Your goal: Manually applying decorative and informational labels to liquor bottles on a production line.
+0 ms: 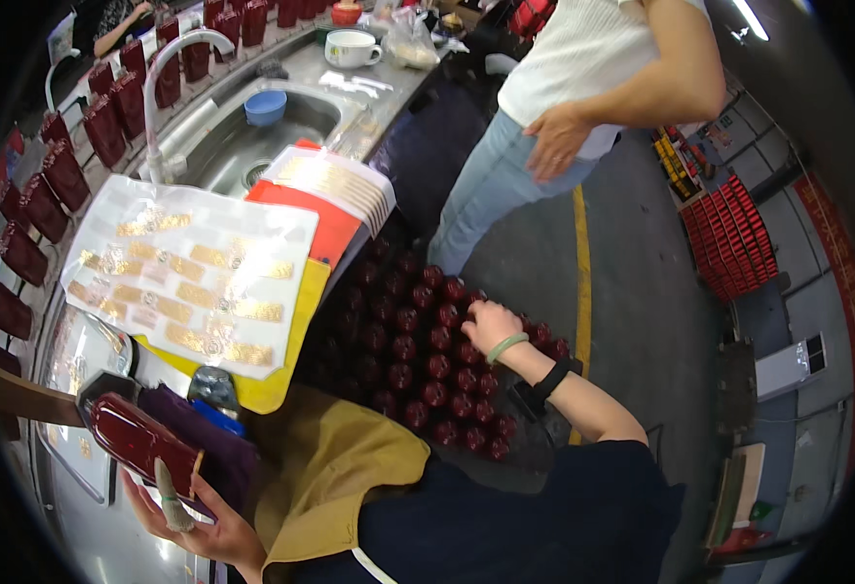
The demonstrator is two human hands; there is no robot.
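My left hand point(199, 526), with a pale cover on one finger, is closed around the lower end of a glossy dark red bottle point(145, 430). The bottle lies tilted, its far end against a dark holder on a wooden bar point(33, 394). A dark purple cloth point(223, 453) lies beside it. My right hand point(494, 329) reaches out to the right, its fingers bent down over rows of glossy dark red round pieces point(437, 366). Its fingertips are partly hidden and seem to grip one piece. A green bangle and black band circle that wrist.
A white sheet of gold decals point(189, 273) rests on a yellow board point(296, 355). Behind is a steel sink point(306, 117) with a faucet point(160, 78) and blue bowl point(265, 107). Dark red bottles point(106, 131) line the left. A person point(544, 127) stands just beyond the pieces.
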